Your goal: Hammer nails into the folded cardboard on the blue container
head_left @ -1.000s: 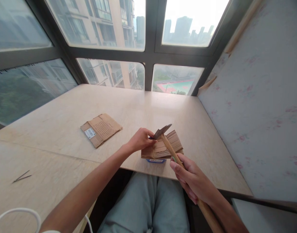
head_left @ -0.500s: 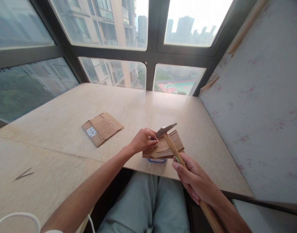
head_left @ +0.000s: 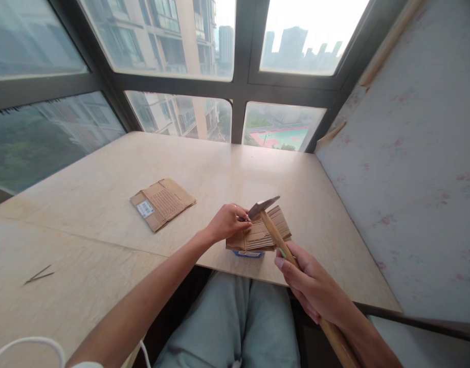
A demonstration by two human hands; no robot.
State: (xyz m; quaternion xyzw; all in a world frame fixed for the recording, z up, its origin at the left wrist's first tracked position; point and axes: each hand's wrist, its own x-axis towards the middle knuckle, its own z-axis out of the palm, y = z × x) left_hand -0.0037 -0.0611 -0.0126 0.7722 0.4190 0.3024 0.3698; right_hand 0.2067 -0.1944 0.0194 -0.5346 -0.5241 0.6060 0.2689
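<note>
Since barely anything has shifted, work seems paused: at frame centre the left hand (head_left: 230,222) pinches a small dark piece (head_left: 241,219) over folded cardboard (head_left: 258,236), with the hammer (head_left: 272,230) clasped by the right hand (head_left: 308,278), lower right.

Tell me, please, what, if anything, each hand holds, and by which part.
The right hand grips the hammer partway along its wooden handle; I cannot tell what, if anything, the left hand holds.

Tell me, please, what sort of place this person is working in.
Likely a room in a home, perhaps on an upper floor: large framed windows look down on what seems a sports court, and the wall on the right has a flower pattern.
</note>
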